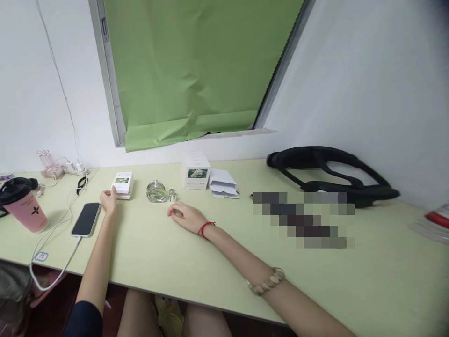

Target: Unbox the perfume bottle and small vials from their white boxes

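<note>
My left hand (108, 200) rests at the left side of a small white box (122, 184) with a green picture, its fingertips at the box's edge; whether it grips the box is unclear. My right hand (185, 216) lies on the table with curled fingers, close to a small clear cap-like piece (171, 195). Just left of that piece stands a round glass bottle (156, 192). Behind them is a larger white box (196, 173) with a flower picture, and folded white card (223, 183) lies to its right.
On the pale green table (157, 262), a phone (86, 219) with a white cable and a pink cup (26, 208) are at left. A black strapped headset (326, 173) lies at right. A pixelated patch hides something before it. Another person's leg (14, 290) shows at lower left.
</note>
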The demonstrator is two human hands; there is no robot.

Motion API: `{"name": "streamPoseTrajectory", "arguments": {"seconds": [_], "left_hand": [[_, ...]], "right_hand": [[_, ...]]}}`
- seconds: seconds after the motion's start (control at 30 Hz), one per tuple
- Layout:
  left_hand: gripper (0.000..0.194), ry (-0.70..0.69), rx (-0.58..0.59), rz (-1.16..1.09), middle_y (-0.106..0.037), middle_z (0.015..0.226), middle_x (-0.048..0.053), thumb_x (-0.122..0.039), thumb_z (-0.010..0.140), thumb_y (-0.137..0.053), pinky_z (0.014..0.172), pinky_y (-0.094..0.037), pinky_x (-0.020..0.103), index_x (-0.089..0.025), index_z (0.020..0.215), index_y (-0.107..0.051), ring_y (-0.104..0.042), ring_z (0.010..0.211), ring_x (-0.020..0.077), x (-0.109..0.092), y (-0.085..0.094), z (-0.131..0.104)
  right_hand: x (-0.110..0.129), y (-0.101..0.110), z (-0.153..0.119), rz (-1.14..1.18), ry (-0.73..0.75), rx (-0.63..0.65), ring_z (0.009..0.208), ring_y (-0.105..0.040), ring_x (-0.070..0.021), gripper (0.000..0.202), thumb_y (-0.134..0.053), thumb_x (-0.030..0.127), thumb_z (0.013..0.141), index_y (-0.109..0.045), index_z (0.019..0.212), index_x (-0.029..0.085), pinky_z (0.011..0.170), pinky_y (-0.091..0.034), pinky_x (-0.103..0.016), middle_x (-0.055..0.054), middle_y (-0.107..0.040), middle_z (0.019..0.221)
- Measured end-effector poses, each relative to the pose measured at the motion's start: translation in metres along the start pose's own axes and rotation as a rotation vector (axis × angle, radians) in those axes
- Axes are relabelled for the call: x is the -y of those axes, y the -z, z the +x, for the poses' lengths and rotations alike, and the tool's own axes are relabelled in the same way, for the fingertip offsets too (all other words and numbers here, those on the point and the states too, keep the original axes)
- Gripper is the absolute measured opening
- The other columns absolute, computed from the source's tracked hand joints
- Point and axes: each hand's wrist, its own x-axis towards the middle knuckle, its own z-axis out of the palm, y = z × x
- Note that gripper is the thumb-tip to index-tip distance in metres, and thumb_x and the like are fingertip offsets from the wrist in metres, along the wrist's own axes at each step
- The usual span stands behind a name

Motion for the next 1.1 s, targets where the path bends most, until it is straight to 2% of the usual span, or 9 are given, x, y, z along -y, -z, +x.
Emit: {"name": "streamPoseTrajectory", "arguments": {"seconds": [0.17, 0.3, 0.37, 0.43, 0.5, 0.63, 0.77, 0.97, 1.1], "left_hand": [[0.030, 0.015, -0.011, -0.007, -0.062, 0.095, 0.009, -0.047, 0.082, -0.053, 0.082, -0.043, 0.031, -0.017, 0.087, -0.054, -0.060, 0.089, 0.0201, -0.005, 0.003, -0.005], [0.028, -0.016, -0.095, -0.019, -0.057, 0.105, 0.011, -0.042, 0.084, -0.053, 0.086, -0.041, 0.030, -0.017, 0.095, -0.049, -0.055, 0.095, 0.0193, -0.018, 0.009, -0.014], [0.020, -0.091, -0.172, -0.042, -0.053, 0.108, 0.010, -0.036, 0.087, -0.048, 0.086, -0.040, 0.028, -0.018, 0.096, -0.046, -0.052, 0.094, 0.0165, -0.027, 0.013, -0.020], [0.009, -0.244, -0.283, -0.076, -0.052, 0.100, 0.007, -0.028, 0.088, -0.045, 0.082, -0.040, 0.025, -0.019, 0.087, -0.044, -0.050, 0.084, 0.0142, -0.035, 0.017, -0.027], [0.012, -0.413, -0.323, -0.075, -0.049, 0.087, 0.004, -0.016, 0.084, -0.043, 0.077, -0.039, 0.024, -0.021, 0.073, -0.040, -0.047, 0.077, 0.0130, -0.040, 0.018, -0.034], [0.029, -0.644, -0.160, -0.029, -0.036, 0.062, -0.001, 0.003, 0.063, -0.040, 0.060, -0.030, 0.022, -0.019, 0.053, -0.025, -0.040, 0.062, 0.0116, -0.041, 0.015, -0.047], [0.029, -0.663, -0.007, 0.073, -0.028, 0.050, -0.004, 0.004, 0.055, -0.039, 0.053, -0.020, 0.023, -0.017, 0.049, -0.021, -0.030, 0.052, 0.0096, -0.039, 0.011, -0.053], [0.021, -0.601, 0.050, 0.252, -0.042, 0.055, -0.003, 0.000, 0.061, -0.040, 0.055, -0.024, 0.021, -0.017, 0.052, -0.031, -0.038, 0.056, 0.0090, -0.035, 0.010, -0.053], [0.017, -0.671, 0.156, 0.429, -0.058, 0.068, 0.000, -0.007, 0.073, -0.041, 0.058, -0.028, 0.022, -0.018, 0.064, -0.050, -0.049, 0.066, 0.0114, -0.032, 0.003, -0.056]], "right_hand": [[0.002, 0.002, -0.001, -0.002, -0.008, 0.011, 0.063, -0.049, -0.0094, 0.016, -0.050, 0.015, 0.076, -0.063, 0.081, 0.022, 0.064, -0.036, -0.025, 0.001, -0.062, 0.090], [0.001, 0.001, -0.001, -0.006, -0.007, 0.005, 0.064, -0.050, -0.0098, 0.016, -0.049, 0.017, 0.077, -0.064, 0.082, 0.022, 0.064, -0.036, -0.025, 0.001, -0.062, 0.090], [0.002, 0.000, -0.001, -0.006, -0.002, 0.002, 0.063, -0.050, -0.0097, 0.016, -0.049, 0.017, 0.077, -0.063, 0.081, 0.022, 0.063, -0.036, -0.025, 0.001, -0.062, 0.089], [0.002, 0.000, -0.001, -0.002, 0.017, -0.015, 0.061, -0.050, -0.0093, 0.015, -0.049, 0.018, 0.076, -0.063, 0.080, 0.022, 0.063, -0.037, -0.025, 0.001, -0.063, 0.090], [0.001, 0.001, 0.000, 0.002, 0.028, -0.094, 0.060, -0.050, -0.0094, 0.014, -0.049, 0.019, 0.075, -0.062, 0.081, 0.023, 0.062, -0.036, -0.025, 0.002, -0.064, 0.087], [-0.011, 0.007, 0.004, 0.026, -0.095, -0.356, 0.057, -0.051, -0.0102, 0.017, -0.048, 0.024, 0.076, -0.061, 0.088, 0.025, 0.061, -0.034, -0.025, 0.004, -0.065, 0.078], [-0.031, 0.016, 0.007, 0.036, -0.240, -0.464, 0.063, -0.054, -0.0119, 0.018, -0.048, 0.026, 0.076, -0.061, 0.088, 0.024, 0.060, -0.032, -0.024, 0.003, -0.065, 0.079], [-0.038, 0.020, 0.007, -0.036, -0.381, -0.360, 0.074, -0.057, -0.0147, 0.020, -0.048, 0.024, 0.076, -0.062, 0.090, 0.025, 0.061, -0.032, -0.025, 0.002, -0.067, 0.085], [-0.034, 0.017, 0.007, -0.091, -0.375, -0.220, 0.076, -0.058, -0.0149, 0.019, -0.050, 0.023, 0.076, -0.064, 0.089, 0.025, 0.061, -0.032, -0.025, 0.003, -0.068, 0.085]]}}
